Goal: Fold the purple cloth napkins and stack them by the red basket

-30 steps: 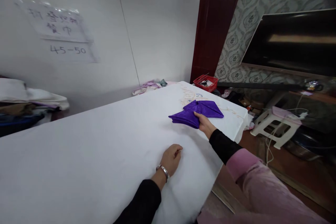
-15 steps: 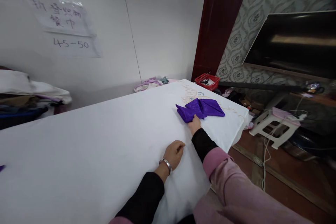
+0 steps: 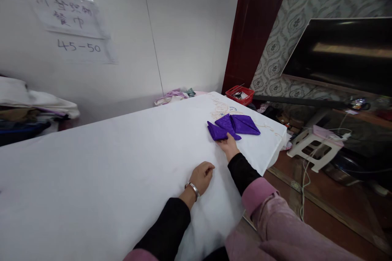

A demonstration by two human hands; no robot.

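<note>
Where the table (image 3: 122,163) ends, purple napkins (image 3: 234,125) lie grouped; right hand (image 3: 228,143) touches one, grip unclear; left hand (image 3: 201,176), curled empty, likely braces.

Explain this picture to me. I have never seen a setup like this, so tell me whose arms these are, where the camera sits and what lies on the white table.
There is no machine here. A person wears one camera on the head, looking forward and down, so the two arms are their own. The left hand, with a bracelet at the wrist, rests loosely curled on the white table and holds nothing. The right hand touches the near edge of the folded purple napkins; whether it grips them is unclear. A red basket shows beyond the table's far corner.
</note>
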